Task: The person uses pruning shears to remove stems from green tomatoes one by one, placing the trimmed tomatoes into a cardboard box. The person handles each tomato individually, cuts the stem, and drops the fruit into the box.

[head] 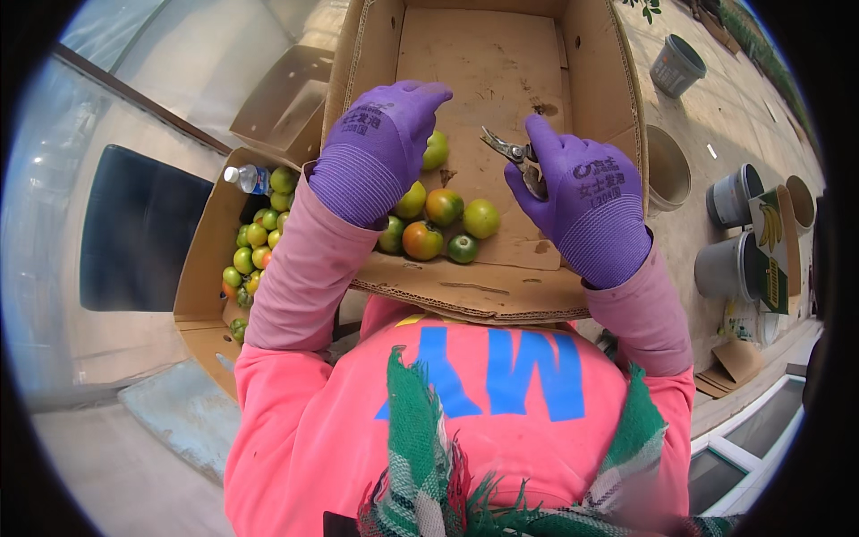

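My right hand (578,178), in a purple work glove, grips small pruning shears (513,149) above the floor of a cardboard box (470,295). The metal blades point up and left, slightly apart. Gloved the same way, my left hand (384,137) hovers over the box's left side. Its back faces me, so its palm and most of its fingers are hidden. Beside its wrist, green tomatoes, one of them a green tomato (436,149), and orange-tinged ones, such as the orange tomato (423,240), lie grouped in the near left of the box.
To my left, a second cardboard box (201,295) holds several tomatoes (257,233) and a plastic bottle (247,178). On the right, grey buckets (725,267) and a banana-printed carton (772,221) stand on the concrete floor. Another bucket (678,66) stands farther off.
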`<action>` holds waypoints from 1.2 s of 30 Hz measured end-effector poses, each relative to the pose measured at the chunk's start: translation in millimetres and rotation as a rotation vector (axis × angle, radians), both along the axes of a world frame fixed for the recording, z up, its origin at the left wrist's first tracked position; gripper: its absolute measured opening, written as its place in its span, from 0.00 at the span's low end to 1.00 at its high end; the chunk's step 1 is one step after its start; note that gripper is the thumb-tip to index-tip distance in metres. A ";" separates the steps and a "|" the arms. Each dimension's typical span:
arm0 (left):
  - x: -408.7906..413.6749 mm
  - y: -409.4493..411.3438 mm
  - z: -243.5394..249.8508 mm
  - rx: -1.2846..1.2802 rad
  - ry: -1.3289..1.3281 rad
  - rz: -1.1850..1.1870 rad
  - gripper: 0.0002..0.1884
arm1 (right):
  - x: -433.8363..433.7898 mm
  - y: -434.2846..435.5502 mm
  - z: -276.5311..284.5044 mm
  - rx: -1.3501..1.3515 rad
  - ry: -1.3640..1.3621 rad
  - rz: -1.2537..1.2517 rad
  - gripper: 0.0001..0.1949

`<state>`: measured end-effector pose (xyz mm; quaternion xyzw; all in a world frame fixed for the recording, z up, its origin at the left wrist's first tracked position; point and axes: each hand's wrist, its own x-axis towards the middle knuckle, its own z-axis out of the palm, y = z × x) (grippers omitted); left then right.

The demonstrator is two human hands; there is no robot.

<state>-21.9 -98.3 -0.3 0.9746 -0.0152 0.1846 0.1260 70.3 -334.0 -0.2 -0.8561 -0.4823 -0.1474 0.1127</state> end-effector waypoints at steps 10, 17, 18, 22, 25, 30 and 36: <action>-160.3 114.4 -68.0 -0.617 -0.035 0.465 0.23 | -2.8 -5.3 -1.9 -0.031 -0.028 -0.021 0.25; -255.7 140.3 -162.3 -0.246 0.393 0.765 0.32 | -9.0 -3.9 -3.0 -0.035 -0.054 0.022 0.24; -252.4 138.5 -167.7 -0.263 0.302 0.721 0.32 | -9.2 -3.5 -2.2 -0.052 -0.054 0.019 0.24; -205.8 120.8 -168.8 -0.184 0.130 0.457 0.32 | -9.3 -2.5 -0.4 -0.089 -0.045 0.005 0.24; -178.0 121.9 -202.8 -0.194 0.225 0.393 0.32 | -7.7 -3.5 0.2 -0.080 -0.034 0.019 0.24; -167.2 124.8 -209.3 -0.140 0.294 0.519 0.29 | -5.3 -5.9 -3.8 -0.068 -0.014 0.041 0.24; -177.9 113.2 -147.3 -1.156 -0.241 0.447 0.26 | -7.7 -3.7 -0.8 0.026 0.011 0.107 0.23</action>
